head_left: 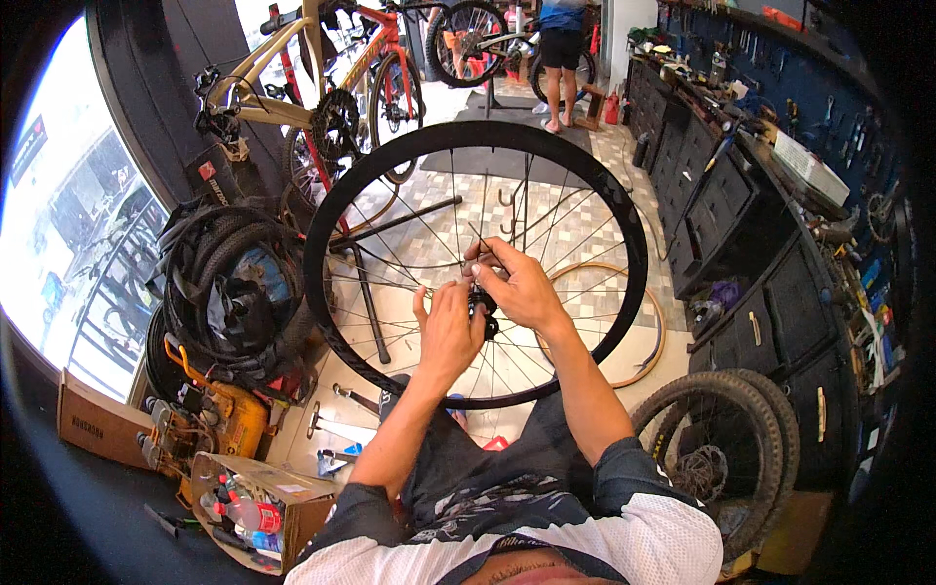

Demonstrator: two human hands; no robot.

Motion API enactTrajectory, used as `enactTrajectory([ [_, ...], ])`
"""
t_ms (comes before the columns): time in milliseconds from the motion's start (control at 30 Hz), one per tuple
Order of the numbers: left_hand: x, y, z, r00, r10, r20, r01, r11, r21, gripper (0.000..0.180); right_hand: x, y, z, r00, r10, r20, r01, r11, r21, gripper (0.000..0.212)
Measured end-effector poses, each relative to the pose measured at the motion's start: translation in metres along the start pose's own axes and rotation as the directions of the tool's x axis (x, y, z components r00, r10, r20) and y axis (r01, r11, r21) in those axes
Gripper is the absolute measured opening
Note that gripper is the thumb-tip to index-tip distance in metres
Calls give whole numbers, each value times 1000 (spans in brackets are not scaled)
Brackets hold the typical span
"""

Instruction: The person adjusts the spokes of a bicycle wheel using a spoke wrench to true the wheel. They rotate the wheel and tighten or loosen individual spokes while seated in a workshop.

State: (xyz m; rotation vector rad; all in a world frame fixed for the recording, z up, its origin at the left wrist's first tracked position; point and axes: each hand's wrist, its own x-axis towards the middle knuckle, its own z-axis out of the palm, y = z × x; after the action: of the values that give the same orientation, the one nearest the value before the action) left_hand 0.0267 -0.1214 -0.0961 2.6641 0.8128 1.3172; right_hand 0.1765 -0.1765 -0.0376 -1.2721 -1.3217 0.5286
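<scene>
A bicycle wheel with a deep black rim (322, 210) stands tilted in front of me, over my lap. Thin dark spokes run from the rim to its black hub (490, 325). My left hand (450, 330) is closed at the hub, the thumb over its side and the fingers curled among the spokes. Just above and to the right, my right hand (524, 291) pinches a thin dark spoke (475, 232) between thumb and forefinger, close to the left fingertips. Where the spoke's lower end sits is hidden by my fingers.
Tyres and tubes (234, 292) hang in a bundle at left, above a yellow compressor (234, 419) and a cardboard box (302, 487). Black drawers (721, 205) line the right, with tyred wheels (780, 439) nearby. Bikes (390, 97) and another person (563, 58) are farther off.
</scene>
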Motion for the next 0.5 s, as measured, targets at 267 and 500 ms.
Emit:
enactTrajectory([
  [267,-13,-42,-6,982,141,125,-134,989,-67,9,-62,-70,-78,963,-53,-266,-83,875,-476,37],
  [500,-5,-55,-44,982,59,178,-10,965,-264,12,-105,-39,-261,414,-483,-771,147,872,-467,25],
])
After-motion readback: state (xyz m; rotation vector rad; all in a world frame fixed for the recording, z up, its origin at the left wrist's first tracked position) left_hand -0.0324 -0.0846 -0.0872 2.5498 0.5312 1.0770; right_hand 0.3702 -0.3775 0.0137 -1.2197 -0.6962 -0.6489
